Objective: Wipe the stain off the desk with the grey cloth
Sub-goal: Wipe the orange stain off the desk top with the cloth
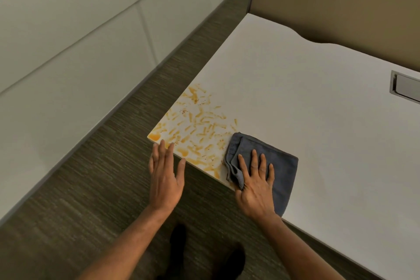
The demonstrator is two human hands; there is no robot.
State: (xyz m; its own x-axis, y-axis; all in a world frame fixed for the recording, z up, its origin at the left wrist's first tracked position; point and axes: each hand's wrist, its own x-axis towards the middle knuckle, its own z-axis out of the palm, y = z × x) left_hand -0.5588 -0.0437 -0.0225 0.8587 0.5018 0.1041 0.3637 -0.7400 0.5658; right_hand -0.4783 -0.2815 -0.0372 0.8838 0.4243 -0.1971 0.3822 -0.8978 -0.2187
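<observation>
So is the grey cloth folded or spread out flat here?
Folded. The grey cloth shows stacked layers bunched along its left edge, under the flat right hand.

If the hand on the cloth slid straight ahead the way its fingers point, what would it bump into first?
Probably nothing: the right hand, flat on the grey cloth, points across the bare white desk. The orange stain lies off to its left, though the cloth's front edge might brush its nearest streaks.

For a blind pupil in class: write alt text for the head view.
A right hand presses a grey cloth flat beside orange stain streaks on a white desk corner. The open left hand hovers at its edge.
</observation>
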